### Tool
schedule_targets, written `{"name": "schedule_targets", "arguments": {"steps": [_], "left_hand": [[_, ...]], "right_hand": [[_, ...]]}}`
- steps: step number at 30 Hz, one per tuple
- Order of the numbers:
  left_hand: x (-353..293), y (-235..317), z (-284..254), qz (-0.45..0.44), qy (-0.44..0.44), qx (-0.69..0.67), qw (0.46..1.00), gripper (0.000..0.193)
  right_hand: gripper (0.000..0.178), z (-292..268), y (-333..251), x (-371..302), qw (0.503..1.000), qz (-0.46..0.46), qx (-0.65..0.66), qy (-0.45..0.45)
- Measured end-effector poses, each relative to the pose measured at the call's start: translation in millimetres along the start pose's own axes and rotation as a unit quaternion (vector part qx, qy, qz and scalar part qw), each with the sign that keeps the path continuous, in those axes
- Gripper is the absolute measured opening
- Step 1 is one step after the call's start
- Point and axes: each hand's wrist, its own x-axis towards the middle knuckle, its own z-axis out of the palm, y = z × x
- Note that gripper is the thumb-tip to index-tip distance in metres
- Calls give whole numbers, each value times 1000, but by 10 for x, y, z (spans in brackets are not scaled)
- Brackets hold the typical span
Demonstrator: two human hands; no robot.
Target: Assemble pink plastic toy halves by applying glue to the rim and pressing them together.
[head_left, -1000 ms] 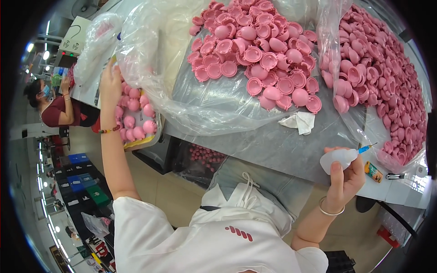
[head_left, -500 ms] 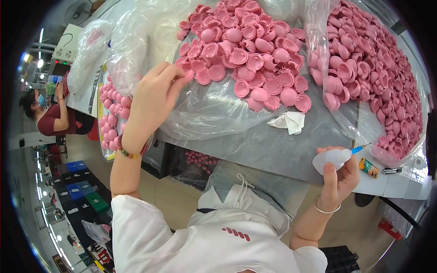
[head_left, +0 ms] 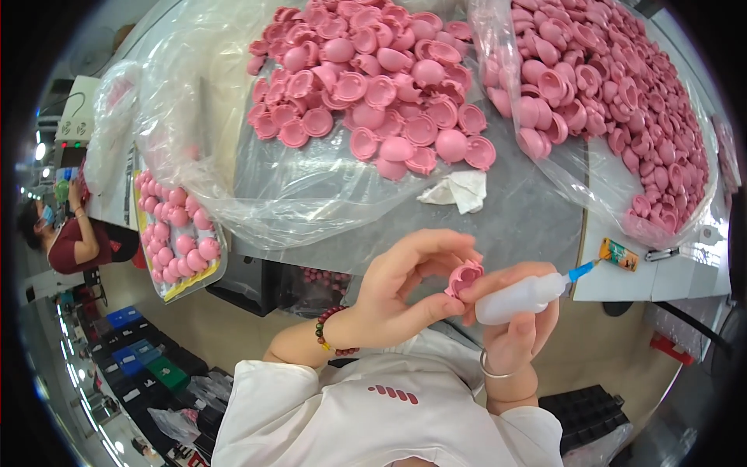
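Note:
My left hand, with a beaded bracelet at its wrist, pinches a small pink plastic shell, hollow side showing. Close beside it, my right hand is wrapped round a white squeeze bottle lying sideways in the grip. The bottle's blue needle tip points right, away from the shell. My right fingertips are at the shell's lower edge; whether they touch it I cannot tell. Beyond the hands, a heap of similar pink shells lies on clear plastic sheeting over the grey table.
A clear bag full of pink shells fills the far right. At left stands a tray of closed pink balls. A crumpled white tissue, an orange-and-green packet and a clipper-like tool lie on the table. A person works far left.
My left hand has come from the heap's left edge down to the middle, now with a pink shell. My right hand has moved left with the bottle, beside it. The view has shifted.

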Motion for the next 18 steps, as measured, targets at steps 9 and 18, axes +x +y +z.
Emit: {"name": "schedule_targets", "arguments": {"steps": [9,18], "left_hand": [[-19,2,121,-61,-9,-164,984,45],[-52,-65,95,-44,2,-152,987,47]], "right_hand": [[49,-255,-107,91,965,-226,-112,72],[56,-190,-321,110,893,-332,-302,-42]]}}
